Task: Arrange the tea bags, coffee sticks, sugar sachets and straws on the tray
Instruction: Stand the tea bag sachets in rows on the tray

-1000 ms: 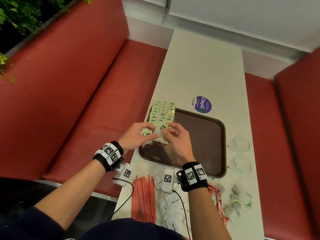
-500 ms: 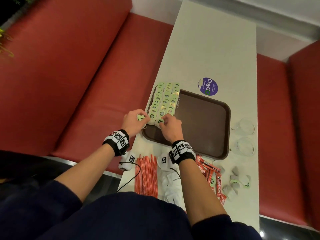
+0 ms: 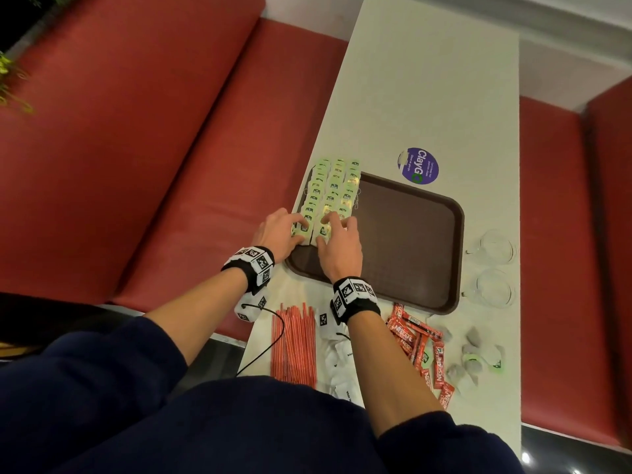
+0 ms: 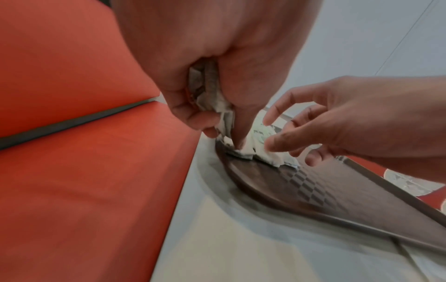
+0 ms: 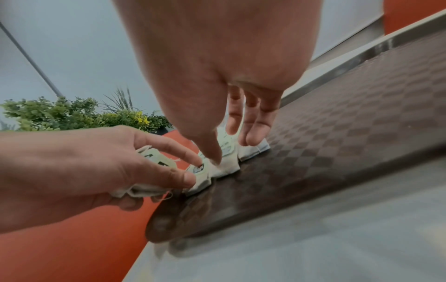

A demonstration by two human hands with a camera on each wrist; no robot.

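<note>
Two clear glass cups (image 3: 495,265) stand on the white table (image 3: 434,80) near a purple sticker (image 3: 418,165), flanked by red benches (image 3: 136,131).

The left hand (image 3: 278,230), off the tray's (image 3: 410,234) left edge half a second ago, has moved in over it, its grip round a bunch of tea bags (image 4: 217,106) and its fingertip on the near end of the left row (image 3: 313,196); the right hand (image 3: 338,244) has spread its fingers over the middle row's nearest bag (image 3: 324,230).
</note>
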